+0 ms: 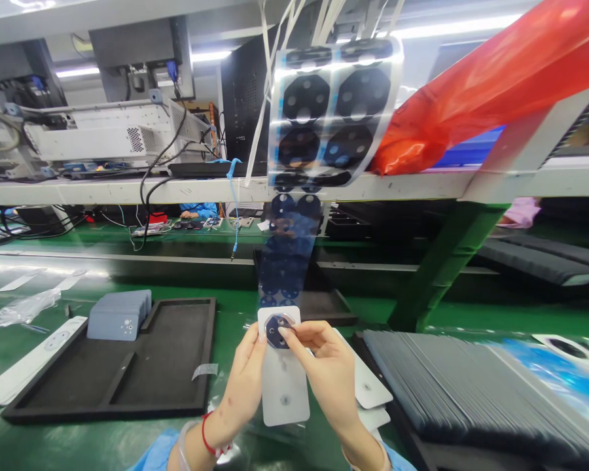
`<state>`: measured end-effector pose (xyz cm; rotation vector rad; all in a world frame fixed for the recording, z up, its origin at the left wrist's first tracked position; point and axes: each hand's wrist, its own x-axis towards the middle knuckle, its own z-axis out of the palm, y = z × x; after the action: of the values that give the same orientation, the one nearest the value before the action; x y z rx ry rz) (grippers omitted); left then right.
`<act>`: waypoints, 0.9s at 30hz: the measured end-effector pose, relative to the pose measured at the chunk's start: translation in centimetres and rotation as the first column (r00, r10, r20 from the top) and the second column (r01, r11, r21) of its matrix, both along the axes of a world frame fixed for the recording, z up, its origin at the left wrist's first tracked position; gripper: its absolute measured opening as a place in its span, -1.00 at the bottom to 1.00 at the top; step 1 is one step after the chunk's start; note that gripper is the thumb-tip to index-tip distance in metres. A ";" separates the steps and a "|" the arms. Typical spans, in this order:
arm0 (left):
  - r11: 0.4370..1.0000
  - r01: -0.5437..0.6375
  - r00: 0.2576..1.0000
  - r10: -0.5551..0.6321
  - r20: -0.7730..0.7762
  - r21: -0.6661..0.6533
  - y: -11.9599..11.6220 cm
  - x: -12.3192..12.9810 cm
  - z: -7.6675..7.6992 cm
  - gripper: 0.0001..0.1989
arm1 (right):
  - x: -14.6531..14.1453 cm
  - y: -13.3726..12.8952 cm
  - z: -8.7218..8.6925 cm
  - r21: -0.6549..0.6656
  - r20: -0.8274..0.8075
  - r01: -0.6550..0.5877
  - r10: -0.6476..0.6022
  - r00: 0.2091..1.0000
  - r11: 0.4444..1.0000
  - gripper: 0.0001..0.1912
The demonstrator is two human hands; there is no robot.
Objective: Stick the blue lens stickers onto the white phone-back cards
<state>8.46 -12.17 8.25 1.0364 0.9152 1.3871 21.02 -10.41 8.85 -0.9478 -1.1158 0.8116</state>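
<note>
Our left hand (244, 376) grips the edge of a white phone-sized panel (285, 386), and our right hand (326, 366) pinches a dark, round-holed sticker (277, 331) at its upper end. We have a black foam tray (161, 360) to the left, stacked gray plates (451, 383) to the right.

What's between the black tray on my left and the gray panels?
Between the black tray and the gray panels, the head view shows your left hand, the white plate it holds, your right hand, and some white cards.
</note>
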 end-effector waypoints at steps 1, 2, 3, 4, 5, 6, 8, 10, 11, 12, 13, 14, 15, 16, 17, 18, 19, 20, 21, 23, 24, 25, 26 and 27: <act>1.000 0.005 1.000 -0.005 0.008 -0.002 0.0 0.0 0.0 -0.58 | 0.0 0.0 0.0 0.000 0.001 -0.002 0.002 1.000 1.000 -0.77; 1.000 0.012 1.000 -0.011 0.017 -0.004 0.0 0.0 -0.1 -0.58 | 0.0 0.0 0.0 0.000 0.003 -0.003 0.003 1.000 1.000 -0.77; 1.000 0.019 0.999 -0.019 0.027 -0.004 0.1 -0.1 -0.1 -0.57 | 0.1 0.0 0.0 0.000 0.004 -0.001 0.001 1.000 1.000 -0.78; 1.000 0.024 0.999 -0.024 0.036 -0.002 0.1 -0.1 -0.2 -0.58 | 0.1 0.0 -0.1 0.001 0.005 0.000 0.000 1.000 1.000 -0.78; 1.000 0.026 0.999 -0.026 0.044 0.000 0.2 -0.1 -0.3 -0.58 | 0.1 0.0 -0.1 0.002 0.006 0.001 -0.001 1.000 1.000 -0.78; 1.000 0.028 0.998 -0.028 0.048 0.002 0.2 -0.1 -0.3 -0.59 | 0.1 0.0 -0.2 0.005 0.006 0.002 -0.002 1.000 1.000 -0.78; 1.000 0.027 0.999 -0.027 0.047 0.004 0.3 -0.1 -0.3 -0.60 | 0.0 0.0 -0.4 0.013 0.007 0.005 -0.005 1.000 1.000 -0.79; 1.000 0.017 0.999 -0.018 0.035 0.003 0.2 0.0 -0.3 -0.60 | -0.1 0.0 -0.4 0.020 0.007 0.009 -0.009 1.000 1.000 -0.78; 1.000 0.009 1.000 -0.009 0.029 0.002 0.2 0.0 -0.2 -0.59 | -0.2 0.0 -0.4 0.023 0.004 0.013 -0.014 1.000 1.000 -0.78; 1.000 -0.003 1.000 0.003 0.025 0.000 0.2 0.0 -0.2 -0.59 | -0.2 0.0 -0.4 0.027 0.000 0.017 -0.017 1.000 0.999 -0.79; 1.000 -0.018 1.000 0.018 0.021 -0.001 0.1 0.1 -0.1 -0.59 | -0.3 0.0 -0.3 0.033 -0.001 0.021 -0.021 1.000 0.999 -0.79; 1.000 -0.030 0.999 0.030 0.013 0.000 0.1 0.1 -0.1 -0.58 | -0.4 -0.1 -0.3 0.041 0.000 0.026 -0.026 1.000 0.999 -0.80; 0.999 -0.036 0.999 0.036 0.005 0.002 0.1 0.1 -0.1 -0.57 | -0.4 -0.1 -0.3 0.052 0.006 0.031 -0.031 1.000 0.998 -0.80; 0.999 -0.036 0.999 0.036 -0.005 0.009 0.1 0.1 -0.1 -0.56 | -0.5 -0.2 -0.3 0.066 0.018 0.036 -0.037 0.999 0.997 -0.81; 0.999 -0.031 0.999 0.032 -0.016 0.018 0.1 0.2 -0.1 -0.55 | -0.5 -0.2 -0.4 0.085 0.038 0.043 -0.046 0.998 0.995 -0.83; 0.999 -0.027 0.999 0.028 -0.028 0.029 0.1 0.2 -0.1 -0.54 | -0.6 -0.3 -0.6 0.112 0.068 0.055 -0.063 0.996 0.992 -0.84; 0.998 -0.030 0.999 0.032 -0.040 0.047 0.1 0.3 -0.2 -0.53 | -0.7 -0.4 -0.8 0.149 0.107 0.073 -0.090 0.990 0.986 -0.86; 0.997 -0.041 0.998 0.044 -0.050 0.068 0.2 0.4 -0.3 -0.54 | -0.8 -0.4 -1.1 0.203 0.153 0.097 -0.130 0.980 0.974 -0.88; 0.994 -0.058 0.996 0.063 -0.057 0.091 0.3 0.5 -0.4 -0.56 | -0.9 -0.4 -1.3 0.272 0.204 0.125 -0.184 0.962 0.954 -0.91; 0.987 -0.100 0.992 0.108 -0.061 0.125 0.6 0.6 -0.8 -0.60 | -1.2 -0.2 -1.8 0.440 0.296 0.173 -0.325 0.898 0.881 -0.95; 0.983 -0.124 0.990 0.132 -0.056 0.135 0.8 0.6 -0.9 -0.60 | -1.2 -0.1 -2.0 0.518 0.332 0.193 -0.404 0.852 0.833 -0.93; 0.979 -0.151 0.986 0.159 -0.048 0.135 1.0 0.5 -1.0 -0.60 | -1.1 0.2 -2.1 0.580 0.355 0.216 -0.483 0.801 0.785 -0.89; 0.974 -0.186 0.980 0.192 -0.042 0.131 1.3 0.4 -1.0 -0.58 | -1.0 0.5 -2.2 0.620 0.362 0.250 -0.554 0.749 0.744 -0.83; 0.966 -0.224 0.972 0.231 -0.038 0.126 1.5 0.3 -1.0 -0.57 | -0.7 0.9 -2.2 0.633 0.361 0.291 -0.606 0.709 0.717 -0.72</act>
<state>8.71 -10.69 7.24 1.0885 1.0244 1.6295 20.29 -9.55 6.69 -0.9369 -1.4035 -0.2475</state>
